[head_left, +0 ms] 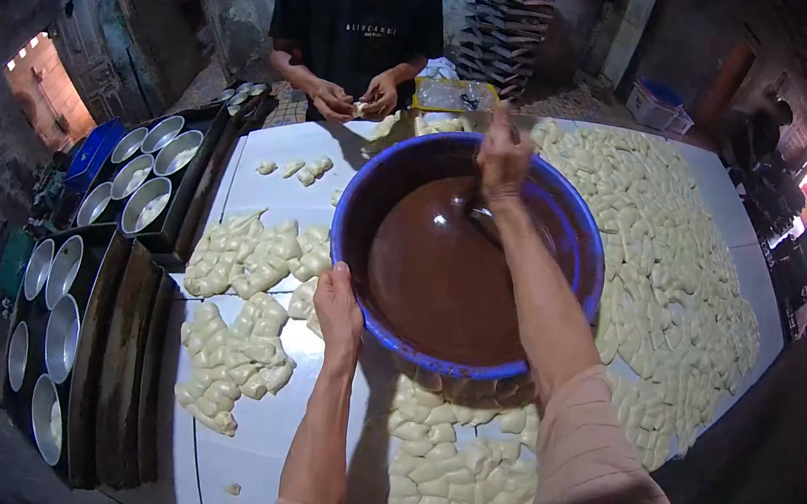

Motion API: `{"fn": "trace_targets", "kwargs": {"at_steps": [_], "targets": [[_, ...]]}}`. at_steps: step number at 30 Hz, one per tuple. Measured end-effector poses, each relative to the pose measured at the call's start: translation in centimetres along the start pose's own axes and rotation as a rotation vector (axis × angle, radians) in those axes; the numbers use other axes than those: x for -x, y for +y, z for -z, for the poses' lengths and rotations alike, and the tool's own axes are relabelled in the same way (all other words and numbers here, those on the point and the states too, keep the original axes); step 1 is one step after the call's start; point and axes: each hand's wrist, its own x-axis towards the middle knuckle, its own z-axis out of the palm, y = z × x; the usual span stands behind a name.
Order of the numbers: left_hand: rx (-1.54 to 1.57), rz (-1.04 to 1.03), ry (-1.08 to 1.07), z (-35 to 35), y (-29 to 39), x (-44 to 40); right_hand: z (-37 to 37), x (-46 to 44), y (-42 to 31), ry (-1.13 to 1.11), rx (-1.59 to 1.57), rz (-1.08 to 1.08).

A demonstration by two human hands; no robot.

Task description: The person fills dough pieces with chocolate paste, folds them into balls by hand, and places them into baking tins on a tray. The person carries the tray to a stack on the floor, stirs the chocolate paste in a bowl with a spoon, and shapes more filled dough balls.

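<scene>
A large blue basin [369,323] holds smooth brown liquid [431,276]. At its lower left rim is my left hand [338,307], fingers closed on the edge. Above the basin's upper right part, my right hand [505,159] is wrapped round the handle of a stirring tool [483,224], whose lower end dips into the liquid. Pale dough pieces [234,362] lie on the white table [236,463] to the left of the basin. Many more dough pieces [673,275] cover the table at the right, and some lie below the basin.
Across the table a person [356,25] in a dark shirt holds a bit of dough. Round metal pans [63,336] sit in dark trays at the left. Behind the basin is a yellow container [455,95]; farther back stands a tall dark stack [505,28].
</scene>
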Motion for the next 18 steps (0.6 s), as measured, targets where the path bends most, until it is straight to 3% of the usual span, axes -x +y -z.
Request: {"fn": "trace_targets", "kwargs": {"at_steps": [1, 2, 4, 5, 6, 9, 12, 15, 18], "targets": [[0.023, -0.038, -0.017, 0.1, -0.5, -0.2, -1.7, 2.7, -0.4, -0.192, -0.061, -0.12], [0.056, -0.016, -0.025, 0.2, -0.9, -0.3, -2.6, 5.3, -1.4, -0.323, 0.003, -0.075], [0.124, 0.036, -0.053, 0.2, -1.9, -0.6, 0.1, 11.0, -7.4, -0.645, -0.087, -0.25], [0.064, -0.011, -0.037, 0.2, -1.6, -0.5, 2.8, 12.2, -9.2, -0.742, -0.136, -0.194], [0.075, -0.015, -0.036, 0.2, -1.4, -0.4, 6.2, 13.0, -10.5, -0.689, -0.048, -0.237], [0.101, 0.007, -0.041, 0.2, -1.9, -0.6, 13.6, 7.7, -10.3, -0.226, -0.173, -0.322], [0.189, 0.01, 0.012, -0.5, -1.6, -0.3, 13.2, 0.3, -4.3, 0.034, 0.048, -0.027], [0.065, 0.025, -0.03, 0.3, -2.4, -0.4, 5.1, -1.0, -0.5, -0.005, 0.278, -0.011], [0.015, 0.024, -0.034, 0.4, -1.5, -0.6, 0.3, 6.5, -1.8, -0.382, 0.089, -0.007]]}}
